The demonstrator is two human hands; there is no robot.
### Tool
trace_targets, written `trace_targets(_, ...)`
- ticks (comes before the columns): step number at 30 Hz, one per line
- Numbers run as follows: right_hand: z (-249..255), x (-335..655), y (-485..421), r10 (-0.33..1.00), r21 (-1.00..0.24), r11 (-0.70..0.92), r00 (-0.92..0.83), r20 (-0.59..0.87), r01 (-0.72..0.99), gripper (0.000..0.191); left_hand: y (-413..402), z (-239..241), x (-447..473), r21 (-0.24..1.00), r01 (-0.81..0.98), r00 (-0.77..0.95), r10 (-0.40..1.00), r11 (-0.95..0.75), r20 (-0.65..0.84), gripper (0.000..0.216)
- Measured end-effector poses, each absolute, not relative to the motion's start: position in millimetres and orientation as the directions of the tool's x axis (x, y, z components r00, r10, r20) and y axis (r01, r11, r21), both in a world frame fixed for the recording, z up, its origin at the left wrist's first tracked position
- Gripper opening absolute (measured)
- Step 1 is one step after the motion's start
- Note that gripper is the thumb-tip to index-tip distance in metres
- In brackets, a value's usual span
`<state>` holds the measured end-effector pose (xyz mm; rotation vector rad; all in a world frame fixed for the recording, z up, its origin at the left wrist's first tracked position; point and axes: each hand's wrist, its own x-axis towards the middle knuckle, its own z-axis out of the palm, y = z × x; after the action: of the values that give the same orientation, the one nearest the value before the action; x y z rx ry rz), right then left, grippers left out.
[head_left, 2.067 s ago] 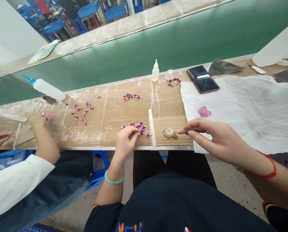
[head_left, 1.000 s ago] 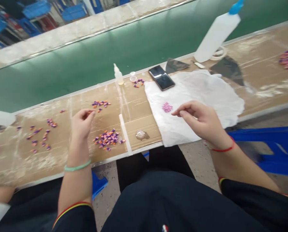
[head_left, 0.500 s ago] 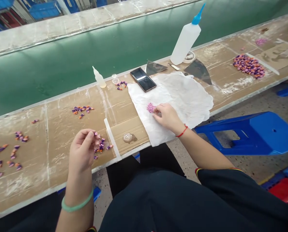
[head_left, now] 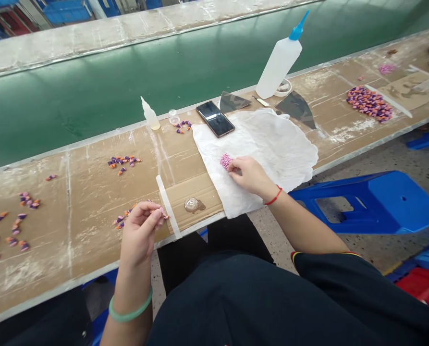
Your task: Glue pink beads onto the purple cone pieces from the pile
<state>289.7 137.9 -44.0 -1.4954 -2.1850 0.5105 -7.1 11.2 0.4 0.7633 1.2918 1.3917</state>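
Observation:
My left hand (head_left: 141, 231) is closed in a pinch, with a small pink piece (head_left: 161, 210) at its fingertips. Beneath and behind it lies a group of small purple, orange and pink pieces (head_left: 120, 221), partly covered by the hand. My right hand (head_left: 249, 177) rests over a white cloth (head_left: 282, 139). Its thumb and index finger come together at the edge of a heap of tiny pink and white bits (head_left: 225, 161); whatever is between them is too small to see. Between the hands, a small clear round dish (head_left: 191, 204) sits on a cardboard piece (head_left: 200, 185).
A phone (head_left: 214, 118) lies at the cloth's far edge. Behind stand a large blue-tipped bottle (head_left: 279, 67) and a small dropper bottle (head_left: 150, 115). More coloured pieces form a pile (head_left: 369, 103) at right and clusters (head_left: 30, 200) at left. A blue stool (head_left: 390, 202) stands beside the table.
My left hand has moved right, away from the group of purple and orange pieces and towards the white strip, carrying the pink piece. The right hand stays by the bead-like heap.

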Motion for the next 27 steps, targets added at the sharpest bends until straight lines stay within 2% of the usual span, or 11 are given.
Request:
trace_targets(5,-42.9,291.5,138.7,0.94,-0.528,0.338,-0.312,0.141,0.779,0.02,9.3,-0.3,-6.6,0.954,-0.268,-0.241,0.949,0.135,-0.203,0.033)
trace_targets(14,-41.8,292.2,136.2,0.928,-0.511,0.367,-0.341,0.148,0.777,0.02,6.1,-2.7,-0.8,0.963,-0.239,-0.277,0.942,0.123,-0.189,0.032)
trace_targets(20,-43.8,290.2,138.4,0.926,-0.505,0.372,-0.35,0.143,0.779,0.011,4.7,-3.2,3.2,0.965,-0.228,-0.291,0.936,0.132,-0.197,0.032)
trace_targets(27,-42.1,280.1,140.1,0.906,-0.508,0.415,-0.392,0.157,0.755,0.016,-2.5,-3.6,9.5,0.967,-0.213,-0.252,0.948,0.142,-0.195,0.035)
